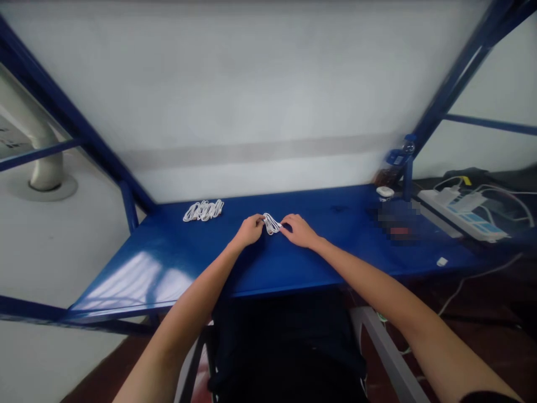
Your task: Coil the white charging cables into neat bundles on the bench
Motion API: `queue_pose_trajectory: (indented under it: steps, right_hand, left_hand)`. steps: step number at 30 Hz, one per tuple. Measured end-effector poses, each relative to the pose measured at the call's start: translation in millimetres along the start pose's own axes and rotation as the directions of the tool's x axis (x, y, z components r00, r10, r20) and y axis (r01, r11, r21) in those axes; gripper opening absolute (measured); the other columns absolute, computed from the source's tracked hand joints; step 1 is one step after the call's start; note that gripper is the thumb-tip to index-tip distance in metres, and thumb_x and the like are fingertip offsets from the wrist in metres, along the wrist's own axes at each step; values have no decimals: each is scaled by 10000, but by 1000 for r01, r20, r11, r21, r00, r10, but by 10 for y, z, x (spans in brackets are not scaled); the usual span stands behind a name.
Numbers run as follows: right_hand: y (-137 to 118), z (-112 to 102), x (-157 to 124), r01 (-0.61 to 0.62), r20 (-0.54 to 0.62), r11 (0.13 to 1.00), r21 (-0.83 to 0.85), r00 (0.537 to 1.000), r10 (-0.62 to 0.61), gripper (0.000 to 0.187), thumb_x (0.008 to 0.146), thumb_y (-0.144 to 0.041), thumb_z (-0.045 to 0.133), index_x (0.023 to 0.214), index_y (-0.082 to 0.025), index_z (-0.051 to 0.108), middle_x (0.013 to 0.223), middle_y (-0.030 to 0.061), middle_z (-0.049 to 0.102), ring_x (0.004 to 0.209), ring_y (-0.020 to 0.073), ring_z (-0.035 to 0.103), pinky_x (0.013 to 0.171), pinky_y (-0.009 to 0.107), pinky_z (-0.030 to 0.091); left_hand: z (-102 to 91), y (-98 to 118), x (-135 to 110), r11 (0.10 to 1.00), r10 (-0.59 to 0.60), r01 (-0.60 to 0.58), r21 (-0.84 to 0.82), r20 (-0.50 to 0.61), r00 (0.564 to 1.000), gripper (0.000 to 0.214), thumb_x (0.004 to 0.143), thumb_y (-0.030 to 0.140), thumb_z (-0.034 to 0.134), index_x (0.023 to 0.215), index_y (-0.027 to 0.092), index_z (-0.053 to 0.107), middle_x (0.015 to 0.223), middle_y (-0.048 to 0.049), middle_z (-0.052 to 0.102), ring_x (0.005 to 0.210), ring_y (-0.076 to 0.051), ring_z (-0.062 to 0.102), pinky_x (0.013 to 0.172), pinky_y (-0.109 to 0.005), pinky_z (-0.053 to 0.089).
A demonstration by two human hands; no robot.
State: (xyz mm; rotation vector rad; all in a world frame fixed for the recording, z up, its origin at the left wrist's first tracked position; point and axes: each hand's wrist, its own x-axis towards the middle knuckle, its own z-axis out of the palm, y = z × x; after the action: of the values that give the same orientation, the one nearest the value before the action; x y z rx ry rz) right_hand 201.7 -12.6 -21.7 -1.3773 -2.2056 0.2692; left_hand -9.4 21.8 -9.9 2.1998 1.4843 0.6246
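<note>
A small bundle of white cable lies between my two hands over the blue table. My left hand pinches its left end with fingers closed. On the other side, my right hand grips the bundle with curled fingers. A second coiled white cable rests on the table further left and back, apart from both hands.
A white power strip with plugged-in cords sits at the right, beside a blue frame post and a small white round object. A tiny white piece lies near the table's right front edge. Blue frame bars slant up on both sides.
</note>
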Motion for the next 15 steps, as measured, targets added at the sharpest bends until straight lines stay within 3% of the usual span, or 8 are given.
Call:
queue_pose_trajectory:
  steps: [2, 5, 8, 15]
  right_hand:
    - [31, 30, 153, -66, -54, 998, 19, 996, 67, 272, 933, -302, 479, 1000, -155, 699, 1036, 113, 685, 980, 233, 592, 925, 377, 455]
    - [41, 74, 326, -159, -59, 987, 40, 985, 161, 283, 931, -301, 469, 884, -165, 712, 936, 97, 694, 886, 203, 602, 846, 330, 461]
    - [6, 99, 373, -163, -19, 986, 34, 986, 164, 225, 891, -311, 536, 883, -179, 718, 908, 79, 697, 831, 192, 605, 768, 296, 452]
    - [-133, 66, 300, -178, 34, 984, -4, 983, 178, 184, 870, -237, 537, 870, -175, 711, 886, 62, 715, 780, 174, 609, 691, 260, 410]
  left_hand:
    - [13, -39, 0, 1000, -11, 10, -30, -27, 1000, 379, 885, 119, 402, 1180, 142, 639, 1016, -75, 728, 933, -177, 667, 871, -275, 504]
    - [-3, -115, -15, 992, 16, -6, 125, -78, 997, 319, 876, 168, 488, 1132, 149, 677, 1064, -97, 702, 1001, -210, 634, 926, -321, 484]
    - [-21, -146, -31, 971, 46, -23, 238, -89, 995, 273, 877, 285, 566, 1068, 170, 724, 1082, -106, 681, 1030, -237, 600, 968, -354, 451]
    - [48, -58, -32, 979, 103, -97, 182, -23, 994, 284, 870, 407, 608, 1070, 262, 750, 976, -68, 685, 933, -214, 599, 822, -302, 468]
